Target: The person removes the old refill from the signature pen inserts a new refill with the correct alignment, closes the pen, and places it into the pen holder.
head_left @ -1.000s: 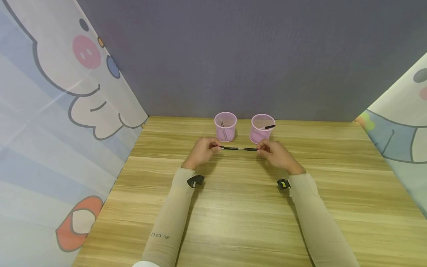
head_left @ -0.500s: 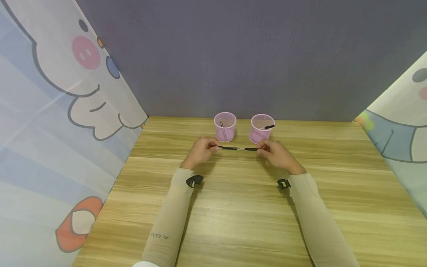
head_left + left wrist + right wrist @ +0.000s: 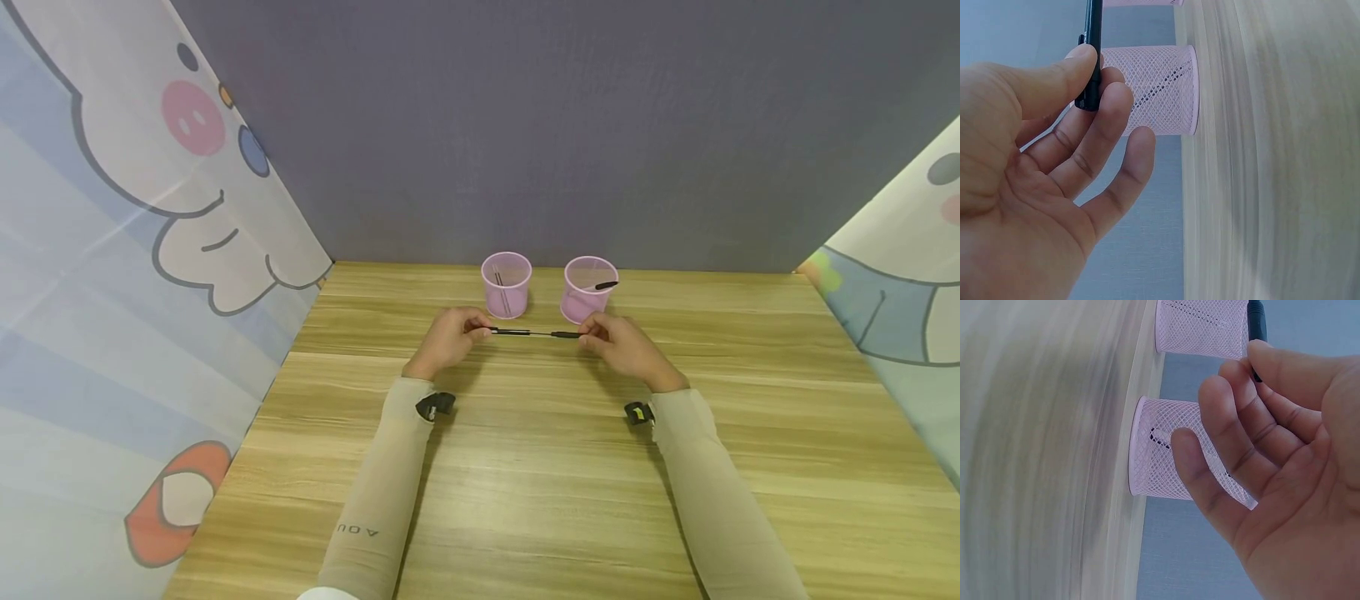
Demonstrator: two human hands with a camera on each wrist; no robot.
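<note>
Little is changed since the earlier frames: above the desk point(image 3: 525, 467), before two pink mesh cups point(image 3: 506, 283), a black pen point(image 3: 534, 333) is still held level, one end pinched by each grip, left hand point(image 3: 448, 340) and right hand point(image 3: 624, 346).

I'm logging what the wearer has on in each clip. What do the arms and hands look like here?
Both arms wear long beige sleeves: left sleeve, printed with small dark letters, and right sleeve. A small black camera is strapped at each wrist. The left hand and right hand are bare, without gloves.
</note>
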